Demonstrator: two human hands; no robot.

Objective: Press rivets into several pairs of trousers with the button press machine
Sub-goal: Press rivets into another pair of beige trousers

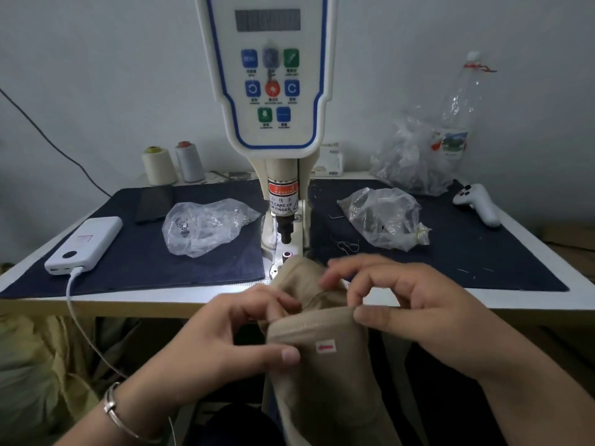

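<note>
Below the white button press machine [273, 123], at the table's near edge, we see beige cotton trousers [318, 375] bunched up, their waistband just short of the machine's metal die [287, 255]. Our left hand [231, 342] has its thumb and curled fingers pinching the fabric's left side; our right hand [409, 310] pinches the top fold likewise. On the dark blue cloth mat [161, 252] lie two clear plastic bags [203, 226] [386, 217], one on each side of the machine, and a white power bank [85, 244].
</note>
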